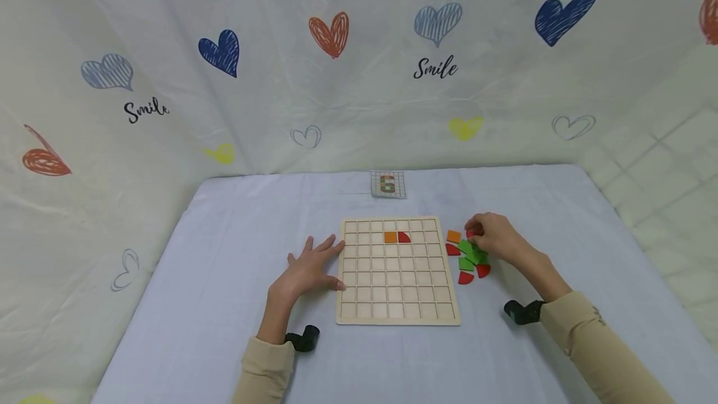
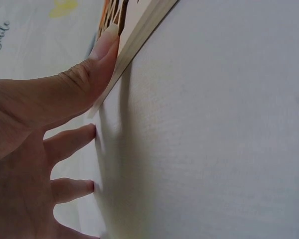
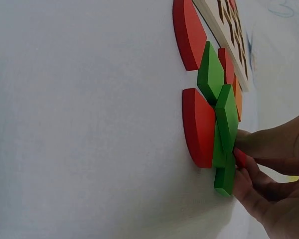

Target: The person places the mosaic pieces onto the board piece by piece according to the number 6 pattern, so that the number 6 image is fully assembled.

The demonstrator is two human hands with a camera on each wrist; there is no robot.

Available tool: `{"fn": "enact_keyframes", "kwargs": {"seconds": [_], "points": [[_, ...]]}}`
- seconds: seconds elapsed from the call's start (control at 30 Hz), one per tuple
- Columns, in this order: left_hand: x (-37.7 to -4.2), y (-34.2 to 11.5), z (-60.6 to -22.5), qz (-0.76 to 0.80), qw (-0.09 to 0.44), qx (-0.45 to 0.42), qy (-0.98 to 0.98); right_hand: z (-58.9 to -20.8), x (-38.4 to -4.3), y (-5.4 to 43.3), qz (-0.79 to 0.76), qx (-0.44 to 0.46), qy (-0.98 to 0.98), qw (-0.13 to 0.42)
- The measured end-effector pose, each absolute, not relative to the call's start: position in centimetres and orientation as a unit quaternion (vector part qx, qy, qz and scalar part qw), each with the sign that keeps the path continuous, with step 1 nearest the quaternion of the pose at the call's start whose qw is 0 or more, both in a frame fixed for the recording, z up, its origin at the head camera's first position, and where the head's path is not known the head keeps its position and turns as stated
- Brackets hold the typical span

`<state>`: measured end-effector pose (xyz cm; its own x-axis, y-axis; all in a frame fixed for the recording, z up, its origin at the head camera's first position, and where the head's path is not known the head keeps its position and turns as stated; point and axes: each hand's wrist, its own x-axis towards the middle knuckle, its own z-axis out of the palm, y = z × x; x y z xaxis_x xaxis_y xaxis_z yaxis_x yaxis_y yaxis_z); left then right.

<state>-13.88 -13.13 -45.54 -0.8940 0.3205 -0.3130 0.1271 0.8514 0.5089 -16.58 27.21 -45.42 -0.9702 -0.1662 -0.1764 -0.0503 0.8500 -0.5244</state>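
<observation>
Red piece [image 3: 240, 158] partly hidden by right hand [image 1: 495, 235].

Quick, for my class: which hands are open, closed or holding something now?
Left hand: open, spread wide, touching the left edge of a pale wooden gridded board.
Right hand: pinching a small, mostly hidden red piece.

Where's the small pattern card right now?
In the head view, slightly right of centre: the pattern card lies at the far edge of the table, just beyond the middle of the wooden board's far side.
</observation>
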Motion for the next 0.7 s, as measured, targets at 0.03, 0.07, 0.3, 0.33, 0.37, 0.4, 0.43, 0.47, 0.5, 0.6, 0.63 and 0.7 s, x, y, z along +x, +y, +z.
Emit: {"fn": "enact_keyframes", "kwargs": {"seconds": [0.03,0.07,0.3,0.33,0.37,0.4,0.43,0.47,0.5,0.6,0.63,0.7], "points": [[-13.86,-13.11,-45.51,0.245,0.197,0.118,0.942,-45.47,-16.62,27.22,-0.268,-0.054,0.956,0.110],[-13.85,-13.09,-45.49,0.244,0.197,0.118,0.942,-45.50,-16.63,27.22,-0.268,-0.053,0.956,0.110],[-13.72,-13.07,-45.44,0.246,0.199,0.120,0.941,-45.78,-16.67,27.40,-0.269,-0.055,0.957,0.096],[-13.71,-13.08,-45.44,0.247,0.199,0.120,0.941,-45.81,-16.64,27.43,-0.269,-0.057,0.957,0.089],[-13.70,-13.09,-45.44,0.248,0.199,0.121,0.941,-45.80,-16.58,27.49,-0.269,-0.061,0.958,0.082],[-13.70,-13.09,-45.44,0.248,0.198,0.121,0.941,-45.81,-16.55,27.54,-0.271,-0.065,0.957,0.075],[-13.70,-13.10,-45.44,0.248,0.197,0.121,0.941,-45.82,-16.50,27.63,-0.272,-0.071,0.957,0.067],[-13.70,-13.10,-45.43,0.248,0.197,0.122,0.941,-45.81,-16.44,27.70,-0.275,-0.075,0.957,0.059],[-13.71,-13.10,-45.42,0.249,0.197,0.122,0.941,-45.80,-16.39,27.78,-0.277,-0.080,0.956,0.052],[-13.71,-13.11,-45.38,0.248,0.197,0.122,0.941,-45.74,-16.34,27.98,-0.291,-0.091,0.952,0.038],[-13.72,-13.11,-45.36,0.247,0.198,0.123,0.941,-45.70,-16.33,28.03,-0.296,-0.093,0.950,0.033],[-13.72,-13.13,-45.31,0.247,0.197,0.123,0.941,-45.60,-16.38,28.07,-0.308,-0.093,0.946,0.025]]}}
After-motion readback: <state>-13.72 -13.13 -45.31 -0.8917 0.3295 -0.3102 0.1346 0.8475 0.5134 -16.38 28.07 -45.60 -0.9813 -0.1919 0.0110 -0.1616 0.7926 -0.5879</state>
